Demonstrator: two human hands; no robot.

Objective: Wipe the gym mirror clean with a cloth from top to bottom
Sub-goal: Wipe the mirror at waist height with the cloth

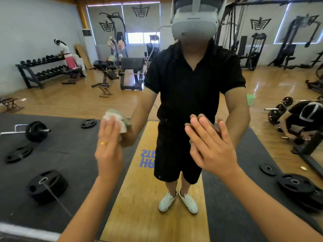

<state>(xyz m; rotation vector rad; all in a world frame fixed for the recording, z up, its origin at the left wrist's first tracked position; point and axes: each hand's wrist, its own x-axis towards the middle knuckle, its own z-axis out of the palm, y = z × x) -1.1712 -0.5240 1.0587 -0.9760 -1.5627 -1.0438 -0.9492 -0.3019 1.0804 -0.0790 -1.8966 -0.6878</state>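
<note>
The mirror (70, 102) fills the whole view, and the white and green cloth (116, 117) sits bunched against its glass around the middle of the view, just left of the person's own reflection (192, 81). The left hand (109, 147) presses the cloth flat to the glass with straight fingers laid over it, nothing curled round it, a yellow ring (104, 143) showing on one finger. To wipe well from here, I judge the cloth should be drawn down in straight overlapping passes under even palm pressure, with the wad spread wider so more fabric meets the glass. A thin slanting streak (56, 196) lower left looks like a mark to catch on the way down. The right hand (211, 147) lies open, palm and straight fingers flat on the mirror beside the reflection, holding nothing; bare skin there may leave prints, so that patch probably needs a pass too. Both forearms reach up and forward from the bottom of the view.
</note>
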